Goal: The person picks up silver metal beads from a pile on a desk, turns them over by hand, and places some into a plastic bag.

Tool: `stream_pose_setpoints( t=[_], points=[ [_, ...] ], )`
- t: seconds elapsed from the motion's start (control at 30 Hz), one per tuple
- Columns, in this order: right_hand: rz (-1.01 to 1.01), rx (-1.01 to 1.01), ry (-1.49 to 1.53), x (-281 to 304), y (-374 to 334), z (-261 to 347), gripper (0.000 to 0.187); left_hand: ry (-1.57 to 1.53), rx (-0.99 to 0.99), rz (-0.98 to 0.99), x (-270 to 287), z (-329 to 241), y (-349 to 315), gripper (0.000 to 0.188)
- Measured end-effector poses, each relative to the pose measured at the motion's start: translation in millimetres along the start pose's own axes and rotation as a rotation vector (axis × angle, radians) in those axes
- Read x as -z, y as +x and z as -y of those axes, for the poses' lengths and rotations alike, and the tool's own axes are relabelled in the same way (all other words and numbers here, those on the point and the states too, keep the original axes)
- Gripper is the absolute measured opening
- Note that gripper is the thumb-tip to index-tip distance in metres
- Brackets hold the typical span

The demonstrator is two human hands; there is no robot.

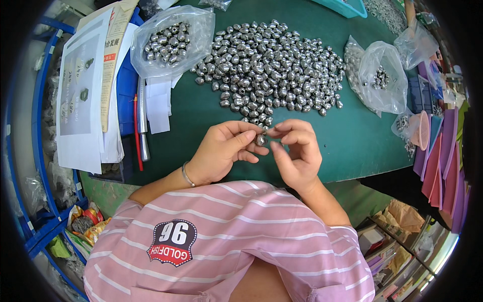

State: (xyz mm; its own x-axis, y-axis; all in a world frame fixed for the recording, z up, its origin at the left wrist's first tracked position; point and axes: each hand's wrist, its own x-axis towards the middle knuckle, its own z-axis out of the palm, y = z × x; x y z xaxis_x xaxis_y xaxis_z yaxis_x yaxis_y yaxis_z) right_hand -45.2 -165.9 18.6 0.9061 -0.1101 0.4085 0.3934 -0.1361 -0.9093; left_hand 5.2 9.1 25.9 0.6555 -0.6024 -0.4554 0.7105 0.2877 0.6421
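A heap of shiny metal beads [274, 68] spreads over the green table [201, 110], its near edge running down to the fingertips, so loose pieces crowd the space just beyond the hands. A clear plastic bag [198, 50] holding more beads stands at the heap's left; another clear bag [386, 95] sits to the right, well apart from the hands. Further left lie a red pencil [136, 128], a silver rod-like tool [143, 116] and stacked papers [83, 95], with a turquoise basket [352, 6] at the far edge.

The held bead [261, 140] is above the table near its close edge, between the two hands. It looks nearly round from here (the fingers cover part of it), so I cannot tell which way its long axis points; the heaped ones lie every way.

The left hand [226, 148] pinches it at the fingertips. The right hand [298, 153] is curled close beside, thumb apart from forefinger; whether its fingertips grip anything, I cannot tell.
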Motion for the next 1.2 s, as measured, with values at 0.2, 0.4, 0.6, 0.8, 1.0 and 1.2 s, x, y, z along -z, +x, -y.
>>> stream_pose_setpoints(
  t=[0.2,0.4,0.6,0.8,1.0,1.2],
  points=[
    [0.046,-0.095,-0.472,13.9,17.9,-19.7,0.014,-0.140,0.024,-0.039,9.7,4.7,4.1,0.019],
    [0.188,-0.045,-0.648,13.0,21.1,-22.2,0.019,-0.070,0.006,-0.069,9.6,5.8,4.1,0.019],
    [0.225,0.002,-0.665,16.1,19.1,-21.1,0.022,-0.021,-0.007,-0.063,5.7,4.9,3.8,0.018],
    [0.069,-0.232,-0.116,10.6,4.2,-17.1,0.028,0.101,-0.010,-0.109,-1.7,2.2,2.2,0.018],
    [0.034,-0.181,0.163,4.1,-1.9,-9.5,0.037,0.205,-0.030,-0.048,-2.6,0.5,-0.5,0.018],
    [0.019,-0.221,0.270,2.8,-3.9,-8.0,0.037,0.241,-0.056,-0.037,-4.3,-2.2,-2.8,0.016]
  ],
)
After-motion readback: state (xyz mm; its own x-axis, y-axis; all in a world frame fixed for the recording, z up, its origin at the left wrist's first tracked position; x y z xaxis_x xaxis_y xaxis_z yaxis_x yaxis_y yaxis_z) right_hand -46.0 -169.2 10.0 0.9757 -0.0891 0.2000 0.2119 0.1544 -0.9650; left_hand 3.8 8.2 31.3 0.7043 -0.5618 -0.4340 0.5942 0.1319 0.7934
